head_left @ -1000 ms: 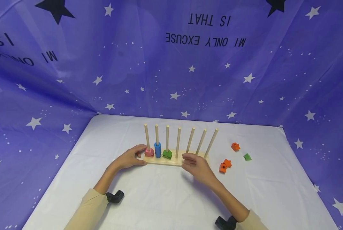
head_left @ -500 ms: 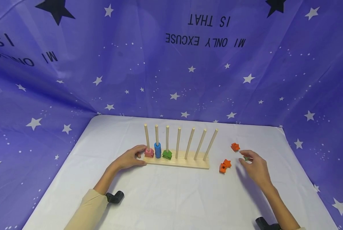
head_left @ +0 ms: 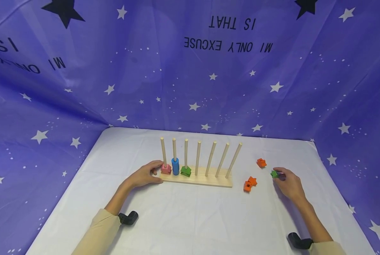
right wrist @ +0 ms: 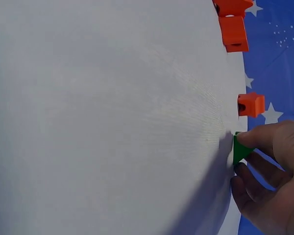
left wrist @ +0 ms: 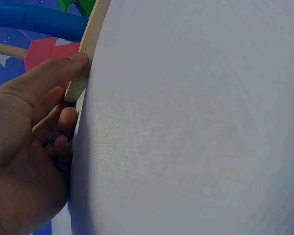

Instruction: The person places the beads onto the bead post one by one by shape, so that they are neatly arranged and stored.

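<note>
A wooden peg board [head_left: 209, 180] with several upright pegs lies mid-table. My left hand [head_left: 143, 175] grips its left end; in the left wrist view the thumb lies on the board's front edge. Pink blocks [head_left: 166, 169] sit on the leftmost peg, a blue cylinder stack [head_left: 175, 166] on the second, and green blocks [head_left: 186, 172] on the third. To the right of the board, my right hand [head_left: 290, 184] pinches a small green triangular block [right wrist: 240, 148] between thumb and fingers, at or just above the cloth.
One orange star-shaped block [head_left: 261, 163] lies behind and left of the right hand. Two more orange blocks [head_left: 247, 186] touch each other nearer the board. White cloth [head_left: 190, 219] covers the table, and a purple starry curtain [head_left: 190, 81] stands around its back and sides.
My right hand has moved from the pegs rightward to the loose green block and now pinches it, with the block turned. The left hand has stayed on the board's end.
</note>
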### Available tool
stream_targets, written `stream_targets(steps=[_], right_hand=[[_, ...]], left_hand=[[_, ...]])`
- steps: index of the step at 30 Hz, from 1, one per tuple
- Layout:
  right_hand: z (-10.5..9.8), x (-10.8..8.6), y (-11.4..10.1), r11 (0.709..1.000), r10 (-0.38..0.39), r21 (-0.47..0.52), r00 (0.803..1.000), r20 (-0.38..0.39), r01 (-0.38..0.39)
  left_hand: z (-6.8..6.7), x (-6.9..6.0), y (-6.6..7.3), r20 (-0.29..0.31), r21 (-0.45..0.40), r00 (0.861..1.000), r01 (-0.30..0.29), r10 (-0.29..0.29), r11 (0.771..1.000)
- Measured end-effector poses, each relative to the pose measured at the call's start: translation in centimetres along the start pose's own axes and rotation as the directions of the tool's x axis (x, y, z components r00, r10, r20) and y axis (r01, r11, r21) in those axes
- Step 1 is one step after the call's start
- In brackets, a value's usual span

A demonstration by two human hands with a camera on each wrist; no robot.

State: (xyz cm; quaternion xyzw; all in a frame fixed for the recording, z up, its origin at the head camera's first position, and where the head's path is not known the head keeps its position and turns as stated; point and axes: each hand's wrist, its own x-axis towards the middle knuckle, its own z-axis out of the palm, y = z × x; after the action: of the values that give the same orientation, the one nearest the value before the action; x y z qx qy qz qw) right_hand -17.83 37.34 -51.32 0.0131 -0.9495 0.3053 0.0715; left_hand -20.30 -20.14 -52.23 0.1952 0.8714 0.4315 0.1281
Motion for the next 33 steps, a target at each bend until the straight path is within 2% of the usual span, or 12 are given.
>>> stream_targets(steps=[9, 14, 18, 25, 30, 33], right_hand=[[0.0, 0.4, 0.1, 1.000, 0.003, -0.027, 1.000, -0.003, -0.003], [-0.2, 0.2, -0.1, 1.000, -0.004, -0.031, 0.999, -0.052, 0.002], [-0.8, -0.2, -1.1, 0.999, -0.032, 0.006, 0.994, -0.106, 0.033], [-2.2, -1.0, -4.5, 0.979, -0.146, 0.103, 0.959, -0.243, 0.175], [-3.5, -1.7, -8.2, 0.961, -0.121, 0.207, 0.950, -0.287, 0.185], [-4.0, -2.1, -10.7, 0.931, -0.123, 0.297, 0.948, -0.294, 0.213]], left_hand=[[0.0, 0.1, 0.1, -0.003, -0.004, 1.000, 0.005, -0.005, 1.000], [0.0, 0.2, 0.1, -0.001, 0.000, 1.000, 0.002, -0.002, 1.000], [0.0, 0.1, 0.0, 0.000, 0.007, 1.000, -0.001, 0.001, 1.000], [0.1, -0.1, 0.1, -0.006, 0.002, 1.000, 0.003, -0.003, 1.000], [0.1, 0.0, 0.1, -0.009, 0.004, 1.000, 0.001, -0.001, 1.000], [0.1, 0.0, 0.0, -0.006, 0.002, 1.000, 0.003, -0.003, 1.000]])
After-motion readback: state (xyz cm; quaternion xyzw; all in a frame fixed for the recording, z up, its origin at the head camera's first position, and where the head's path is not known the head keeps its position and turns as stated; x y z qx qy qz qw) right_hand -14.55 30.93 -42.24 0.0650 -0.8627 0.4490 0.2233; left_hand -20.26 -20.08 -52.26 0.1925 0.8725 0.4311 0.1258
